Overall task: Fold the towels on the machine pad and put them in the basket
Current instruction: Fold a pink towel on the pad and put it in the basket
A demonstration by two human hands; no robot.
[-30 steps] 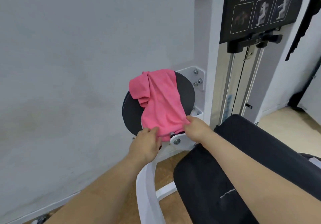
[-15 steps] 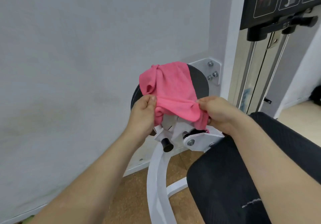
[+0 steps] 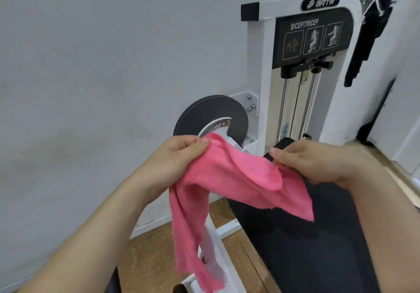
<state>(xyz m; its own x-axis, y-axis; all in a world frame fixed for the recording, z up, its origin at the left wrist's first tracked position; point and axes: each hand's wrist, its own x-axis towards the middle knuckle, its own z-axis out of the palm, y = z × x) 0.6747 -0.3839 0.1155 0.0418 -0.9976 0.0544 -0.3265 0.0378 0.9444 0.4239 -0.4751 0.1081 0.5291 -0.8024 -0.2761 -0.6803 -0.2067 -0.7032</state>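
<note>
Two bare arms in shot. The left forearm (image 3: 109,224) is uncovered from the bottom edge of the view to the wrist, and the right forearm (image 3: 381,224) is the same. The left hand (image 3: 179,154) is bare, with short, plain, unpainted nails. The right hand (image 3: 318,160) is bare too, its skin smooth across the back.

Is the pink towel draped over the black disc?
No, the left hand and right hand hold the pink towel off the black disc.

I see a black disc (image 3: 211,110) on the white frame (image 3: 256,65), a BICEP/TRICEP sign (image 3: 311,39) up right of it, and a grey wall (image 3: 91,65) at left.
</note>
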